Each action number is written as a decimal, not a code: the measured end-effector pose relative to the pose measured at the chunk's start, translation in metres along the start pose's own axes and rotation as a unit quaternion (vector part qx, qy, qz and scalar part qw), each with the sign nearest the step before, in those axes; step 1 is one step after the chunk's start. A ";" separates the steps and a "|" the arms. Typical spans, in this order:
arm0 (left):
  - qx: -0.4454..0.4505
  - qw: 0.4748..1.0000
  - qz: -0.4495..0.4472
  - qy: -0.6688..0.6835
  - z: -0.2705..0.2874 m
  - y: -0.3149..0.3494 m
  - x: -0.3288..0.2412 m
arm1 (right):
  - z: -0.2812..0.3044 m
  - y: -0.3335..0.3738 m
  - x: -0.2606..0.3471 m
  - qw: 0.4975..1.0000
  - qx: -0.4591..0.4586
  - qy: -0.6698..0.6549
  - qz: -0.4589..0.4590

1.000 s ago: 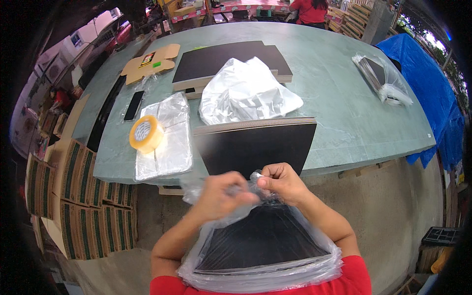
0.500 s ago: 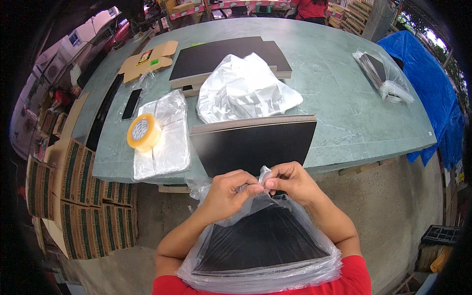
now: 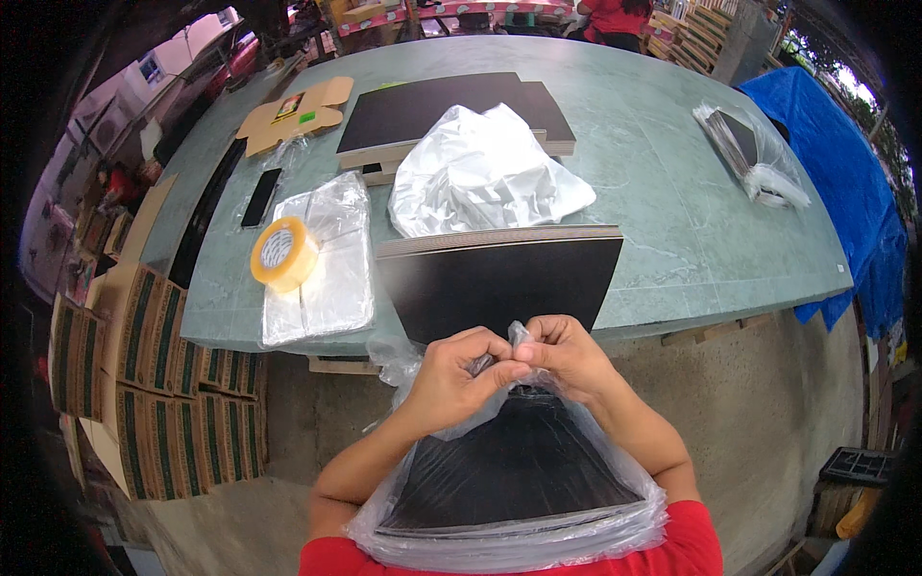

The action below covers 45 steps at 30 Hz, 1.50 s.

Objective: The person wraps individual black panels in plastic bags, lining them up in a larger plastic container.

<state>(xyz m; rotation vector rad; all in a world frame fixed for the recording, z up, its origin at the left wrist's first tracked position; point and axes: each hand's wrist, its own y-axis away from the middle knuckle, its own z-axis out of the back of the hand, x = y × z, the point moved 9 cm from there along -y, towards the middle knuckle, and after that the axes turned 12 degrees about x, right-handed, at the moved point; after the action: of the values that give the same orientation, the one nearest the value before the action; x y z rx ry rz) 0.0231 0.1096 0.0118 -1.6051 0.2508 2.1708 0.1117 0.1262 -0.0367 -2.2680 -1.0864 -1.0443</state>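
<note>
My left hand [image 3: 466, 376] and my right hand [image 3: 562, 357] meet in front of me, fingers pinched on the gathered mouth of a clear plastic bag [image 3: 519, 545]. Inside the bag lies a stack of black boards [image 3: 509, 470], held against my body. Just beyond my hands, another black board stack [image 3: 499, 283] stands on edge at the table's near side. Behind it, a crumpled white plastic bag [image 3: 485, 178] rests in front of more flat black boards [image 3: 432, 110]. To the left, a roll of clear yellowish tape [image 3: 300, 269] sits on a pile of folded plastic bags [image 3: 336, 305].
The greenish table [image 3: 711, 240] fills the middle. On it are a phone [image 3: 260, 198], an opened cardboard piece [image 3: 288, 115] and a bagged board stack [image 3: 744, 154] at far right. Cardboard boxes [image 3: 182, 432] stand lower left. A blue tarp [image 3: 836, 182] hangs at right; another person [image 3: 618, 19] is beyond.
My fingers have drawn slightly closer together on the gathered bag mouth. The view has shifted a little; the objects on the table keep their places.
</note>
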 end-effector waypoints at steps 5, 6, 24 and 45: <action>-0.145 0.976 0.161 -0.011 0.099 0.061 0.095 | 0.010 0.015 0.016 0.996 -0.006 -0.085 0.038; -0.224 0.950 0.202 -0.086 0.143 0.086 0.105 | 0.015 0.017 0.017 0.997 -0.022 -0.075 0.029; 0.058 0.904 0.048 0.420 0.007 -0.013 0.004 | -0.057 0.002 0.003 0.975 0.203 0.053 -0.069; 0.377 0.748 -0.091 -0.538 -0.055 0.052 -0.028 | 0.018 0.041 0.036 0.257 0.071 0.904 -0.334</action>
<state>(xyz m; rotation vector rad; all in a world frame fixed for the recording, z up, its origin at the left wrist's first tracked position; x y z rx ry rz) 0.0548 0.0356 0.0153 0.1475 0.4721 2.0397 0.1671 0.1303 -0.0223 0.7158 -0.5497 -2.2780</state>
